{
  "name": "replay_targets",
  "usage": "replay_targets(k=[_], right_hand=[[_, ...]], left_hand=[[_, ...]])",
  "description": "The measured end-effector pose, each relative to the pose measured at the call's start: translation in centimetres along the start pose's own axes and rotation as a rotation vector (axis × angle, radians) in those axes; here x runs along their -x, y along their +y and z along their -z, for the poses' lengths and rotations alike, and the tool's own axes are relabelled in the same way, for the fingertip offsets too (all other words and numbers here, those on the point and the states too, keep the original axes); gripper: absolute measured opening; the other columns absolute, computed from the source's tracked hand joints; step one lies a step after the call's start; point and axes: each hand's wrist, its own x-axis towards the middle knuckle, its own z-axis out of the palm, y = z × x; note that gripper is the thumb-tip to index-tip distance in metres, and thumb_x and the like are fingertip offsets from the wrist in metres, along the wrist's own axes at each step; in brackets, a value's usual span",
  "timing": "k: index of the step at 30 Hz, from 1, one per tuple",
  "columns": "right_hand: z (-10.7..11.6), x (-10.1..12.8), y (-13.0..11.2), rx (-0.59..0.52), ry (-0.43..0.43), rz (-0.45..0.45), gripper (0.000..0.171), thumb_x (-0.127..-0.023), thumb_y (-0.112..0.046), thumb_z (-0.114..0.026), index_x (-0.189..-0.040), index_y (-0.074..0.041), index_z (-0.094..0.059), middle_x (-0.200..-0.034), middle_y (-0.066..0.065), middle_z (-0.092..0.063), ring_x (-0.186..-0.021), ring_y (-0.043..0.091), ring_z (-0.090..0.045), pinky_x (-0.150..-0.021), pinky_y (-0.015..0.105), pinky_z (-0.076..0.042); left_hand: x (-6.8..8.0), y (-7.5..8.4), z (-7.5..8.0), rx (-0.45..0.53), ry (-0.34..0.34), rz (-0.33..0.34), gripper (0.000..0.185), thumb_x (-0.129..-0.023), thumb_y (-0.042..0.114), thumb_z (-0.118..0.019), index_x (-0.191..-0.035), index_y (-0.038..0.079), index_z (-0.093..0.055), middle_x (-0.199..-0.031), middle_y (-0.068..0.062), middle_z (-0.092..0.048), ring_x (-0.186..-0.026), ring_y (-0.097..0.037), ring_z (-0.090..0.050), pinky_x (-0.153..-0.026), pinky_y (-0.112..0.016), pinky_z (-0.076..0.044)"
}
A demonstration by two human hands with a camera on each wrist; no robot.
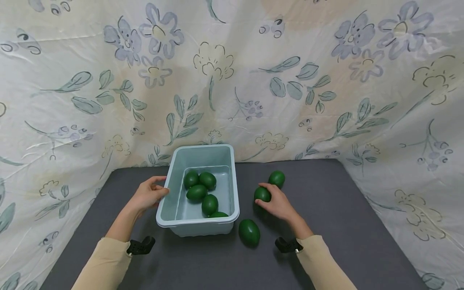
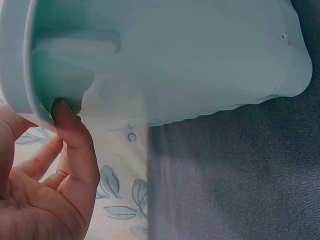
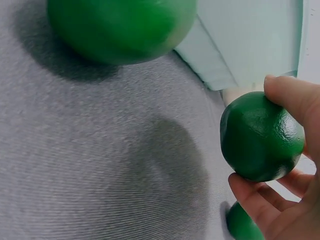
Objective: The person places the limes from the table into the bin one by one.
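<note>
A pale blue-green plastic tub [image 1: 198,222] stands on the dark grey table with several glossy green oval fruits [image 1: 197,193] inside. My left hand [image 1: 149,195] pinches the tub's left rim, its thumb and fingers on either side of the edge in the left wrist view. To the right of the tub, my right hand [image 1: 280,206] holds one green oval fruit [image 3: 262,137] between thumb and fingers, raised off the cloth. Two more lie on the table: a green fruit [image 1: 277,179] just beyond the right hand, and a larger green fruit [image 1: 249,233] near the tub's front right corner.
Dark grey cloth covers the table [image 1: 326,225]. Behind it and along both sides hangs a floral-patterned curtain [image 1: 250,80], close to the tub's far end. Black straps with camera mounts sit on both wrists.
</note>
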Motion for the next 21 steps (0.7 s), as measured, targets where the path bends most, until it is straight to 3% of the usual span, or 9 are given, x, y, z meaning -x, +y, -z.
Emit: replay_targets(k=[21], right_hand=[[1.9, -1.5, -2.4, -0.017, 0.036, 0.036, 0.061, -0.08, -0.031, -0.069, -0.134, -0.014, -0.046, -0.13, 0.012, -0.048, -0.105, 0.028, -0.054, -0.079, 0.044, -0.048]], left_hand=[[-0.2, -0.2, 0.0, 0.0, 0.011, 0.012, 0.058, -0.088, 0.015, -0.056, -0.14, 0.005, -0.031, -0.099, -0.016, -0.059, -0.077, -0.018, -0.059, -0.068, -0.041, -0.054]])
